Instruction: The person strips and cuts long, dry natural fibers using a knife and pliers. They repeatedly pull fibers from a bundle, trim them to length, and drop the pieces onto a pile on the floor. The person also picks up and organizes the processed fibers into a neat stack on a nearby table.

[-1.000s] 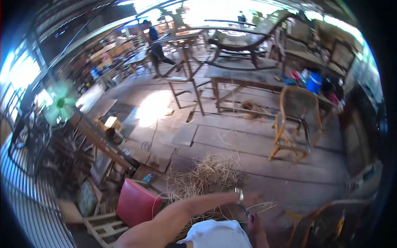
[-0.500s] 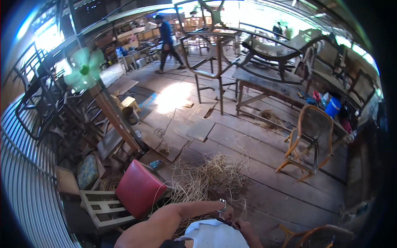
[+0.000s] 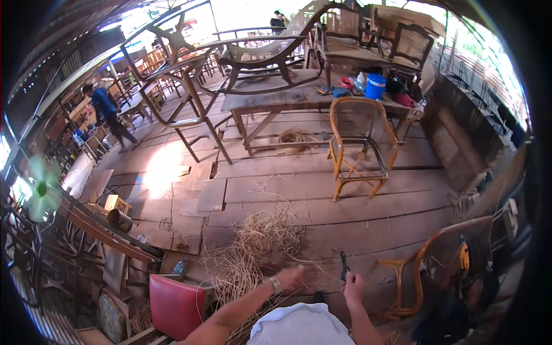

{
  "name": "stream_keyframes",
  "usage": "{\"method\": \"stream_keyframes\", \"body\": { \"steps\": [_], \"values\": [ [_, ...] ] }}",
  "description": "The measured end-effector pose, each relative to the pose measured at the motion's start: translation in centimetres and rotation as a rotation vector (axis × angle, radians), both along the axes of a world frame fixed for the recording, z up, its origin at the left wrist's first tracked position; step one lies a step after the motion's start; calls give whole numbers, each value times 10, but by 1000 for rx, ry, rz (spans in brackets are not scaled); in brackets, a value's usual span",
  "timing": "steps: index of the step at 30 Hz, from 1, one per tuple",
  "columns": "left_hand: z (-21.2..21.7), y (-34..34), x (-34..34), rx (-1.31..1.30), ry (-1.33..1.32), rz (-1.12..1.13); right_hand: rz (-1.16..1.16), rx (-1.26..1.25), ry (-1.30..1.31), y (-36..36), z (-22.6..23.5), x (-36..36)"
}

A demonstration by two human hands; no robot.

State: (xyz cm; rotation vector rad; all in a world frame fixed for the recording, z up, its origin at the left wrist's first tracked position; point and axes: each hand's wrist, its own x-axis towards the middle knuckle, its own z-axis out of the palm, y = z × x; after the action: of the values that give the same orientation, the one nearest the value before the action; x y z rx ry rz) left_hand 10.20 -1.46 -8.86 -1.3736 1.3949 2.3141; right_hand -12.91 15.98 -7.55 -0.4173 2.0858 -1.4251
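Note:
My right hand (image 3: 353, 287) is closed around a small dark hand tool (image 3: 344, 265), whose narrow end points up and away from me; its exact kind is not clear. My left hand (image 3: 292, 278), with a watch (image 3: 276, 284) on the wrist, stretches over the floor at the near edge of a loose heap of pale cane strands (image 3: 265, 234). Its fingers are smeared, so whether they grip a strand is not plain. The two hands are apart, with a thin strand on the floor beyond them. Below them is pale cloth (image 3: 300, 325) at my lap.
A red-cushioned chair (image 3: 177, 307) lies at my left. On my right stands a cane-framed chair (image 3: 422, 259) with an orange-handled tool (image 3: 463, 256). Ahead are a rattan armchair (image 3: 339, 155), a low table (image 3: 276, 102) bearing a rocking lounger, and a blue bucket (image 3: 375, 86). A person (image 3: 106, 112) walks far left.
My view has swung right, bringing the right-hand chair further into sight. My hands, earlier together near my lap, have separated and reached forward. The dark tool now shows in my right hand.

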Motion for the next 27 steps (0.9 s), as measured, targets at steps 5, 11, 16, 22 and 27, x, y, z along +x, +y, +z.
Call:
{"method": "stream_keyframes", "body": {
  "steps": [5,11,16,22,27],
  "values": [
    [-7,71,-67,-180,307,381,144,-16,244,-30,38,49],
    [32,-1,-71,-158,269,596,236,88,55,-16,17,37],
    [95,-37,-36,-152,221,171,332,172,3,1,29,11],
    [94,4,-17,-199,158,168,580,-70,-375,-54,56,30],
    [76,30,4,-685,-29,126,657,-131,-334,-85,60,68]
  ]
}}
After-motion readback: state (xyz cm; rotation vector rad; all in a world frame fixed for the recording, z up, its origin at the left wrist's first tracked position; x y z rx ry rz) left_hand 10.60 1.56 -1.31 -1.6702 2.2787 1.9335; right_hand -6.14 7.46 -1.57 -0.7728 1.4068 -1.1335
